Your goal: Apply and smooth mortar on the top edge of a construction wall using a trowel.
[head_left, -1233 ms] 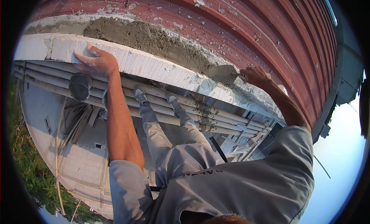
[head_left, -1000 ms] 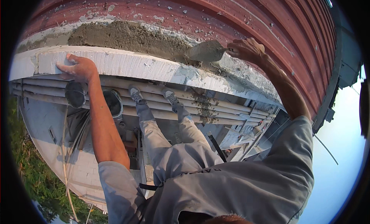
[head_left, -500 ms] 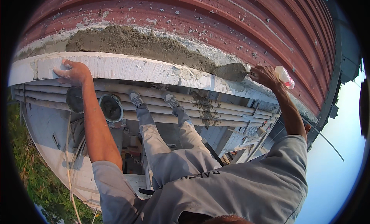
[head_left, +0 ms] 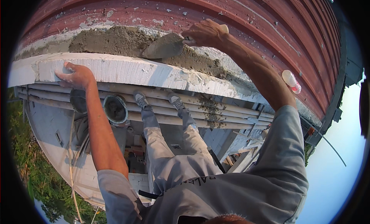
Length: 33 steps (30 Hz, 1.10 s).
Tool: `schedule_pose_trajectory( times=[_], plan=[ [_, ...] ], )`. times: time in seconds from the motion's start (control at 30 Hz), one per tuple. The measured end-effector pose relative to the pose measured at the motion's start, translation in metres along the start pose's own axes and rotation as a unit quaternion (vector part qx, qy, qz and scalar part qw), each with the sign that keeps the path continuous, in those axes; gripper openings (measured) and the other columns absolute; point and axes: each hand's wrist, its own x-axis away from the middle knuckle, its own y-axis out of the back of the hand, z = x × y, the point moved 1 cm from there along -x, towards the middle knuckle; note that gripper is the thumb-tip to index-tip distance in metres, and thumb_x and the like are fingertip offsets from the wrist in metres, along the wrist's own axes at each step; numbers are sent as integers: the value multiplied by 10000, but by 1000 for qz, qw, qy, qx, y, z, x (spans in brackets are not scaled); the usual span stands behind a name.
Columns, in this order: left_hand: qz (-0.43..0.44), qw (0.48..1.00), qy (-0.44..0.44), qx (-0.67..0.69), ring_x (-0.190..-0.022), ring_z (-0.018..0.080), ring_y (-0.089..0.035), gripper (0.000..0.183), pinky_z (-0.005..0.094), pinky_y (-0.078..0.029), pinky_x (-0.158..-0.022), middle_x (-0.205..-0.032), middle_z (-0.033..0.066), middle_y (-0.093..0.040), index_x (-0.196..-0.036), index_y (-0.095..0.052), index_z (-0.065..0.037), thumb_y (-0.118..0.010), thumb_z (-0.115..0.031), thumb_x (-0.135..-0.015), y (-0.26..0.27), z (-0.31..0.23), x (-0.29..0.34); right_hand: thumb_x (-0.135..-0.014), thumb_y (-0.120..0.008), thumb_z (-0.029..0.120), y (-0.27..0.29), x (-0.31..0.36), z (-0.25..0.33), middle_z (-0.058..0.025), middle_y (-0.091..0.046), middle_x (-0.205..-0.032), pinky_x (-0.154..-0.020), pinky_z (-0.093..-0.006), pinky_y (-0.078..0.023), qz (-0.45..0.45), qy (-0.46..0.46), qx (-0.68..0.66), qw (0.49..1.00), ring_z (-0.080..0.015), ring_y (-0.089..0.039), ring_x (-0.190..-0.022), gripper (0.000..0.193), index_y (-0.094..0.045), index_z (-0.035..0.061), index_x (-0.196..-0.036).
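Note:
My right hand point(head_left: 202, 33) is closed round the handle of a pointed trowel point(head_left: 163, 46). The blade points left and lies against wet grey mortar point(head_left: 111, 40), which runs in a strip between the white block ledge point(head_left: 127, 65) and the red metal roofing. On the front face of that ledge, to the left, my left hand point(head_left: 77, 75) rests with thumb and fingers apart; its lower fingers are partly hidden near the bottom edge.
Below the ledge I stand on several pale poles point(head_left: 216, 112) laid side by side, high above the ground. A mortar bucket point(head_left: 115, 109) and a dark bucket point(head_left: 78, 100) sit by them. On the ribbed red roofing point(head_left: 246, 27) lies a plastic bottle point(head_left: 291, 81).
My right hand has carried the trowel left and up along the mortar strip, away from the bottle. My left hand remains against the ledge. The view has shifted slightly.

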Motion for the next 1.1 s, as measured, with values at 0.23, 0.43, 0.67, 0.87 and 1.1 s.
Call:
schedule_pose_trajectory(
  times=[0.23, 0.43, 0.67, 0.87, 1.1],
  plan=[
    [14, 1000, 12, 13, -1222, 469, -411, 649, 516, -447, -958, -1378, 324, -236, -1432, -249, -12, -404, -441, -972, 10, -10, 3, -844, -634, 398, -56, 132, -41, -86, -645, -754, -575, -444, -501, 102, -74, -56, 990, -298, -646, -683, 278, -655, 175, -1008],
    [20, 998, 52, 17, -1268, 464, -378, 660, 518, -428, -968, -1412, 329, -214, -1451, -243, -43, -370, -480, -973, 17, -14, 3, -797, -673, 373, -17, 212, -85, -56, -621, -798, -631, -400, -496, 100, -40, 46, 993, -245, -626, -718, 238, -683, 192, -952],
    [-1, 999, 43, -14, -1241, 445, -396, 638, 501, -430, -976, -1376, 300, -272, -1438, -264, -14, -392, -438, -979, 12, -10, -3, -733, -711, 274, 30, 37, -71, 44, -581, -980, -954, -343, -428, 10, 210, 258, 943, -148, -557, -1020, 143, -668, 278, -869],
    [-6, 1000, 2, 4, -1266, 471, -356, 604, 518, -421, -964, -1352, 329, -297, -1428, -289, -24, -422, -407, -980, 12, 0, -6, -699, -725, 250, 56, -173, 22, 65, -572, -964, -1009, -342, -395, 19, 372, 357, 857, -143, -549, -1037, 121, -657, 305, -783],
    [-40, 997, -64, 0, -1273, 515, -323, 586, 561, -371, -971, -1362, 367, -304, -1440, -295, -51, -431, -391, -983, 4, 7, -5, -728, -721, 244, 95, -352, 109, 43, -624, -916, -1003, -358, -401, -4, 390, 407, 826, -155, -585, -1022, 91, -670, 288, -789]
  ],
)
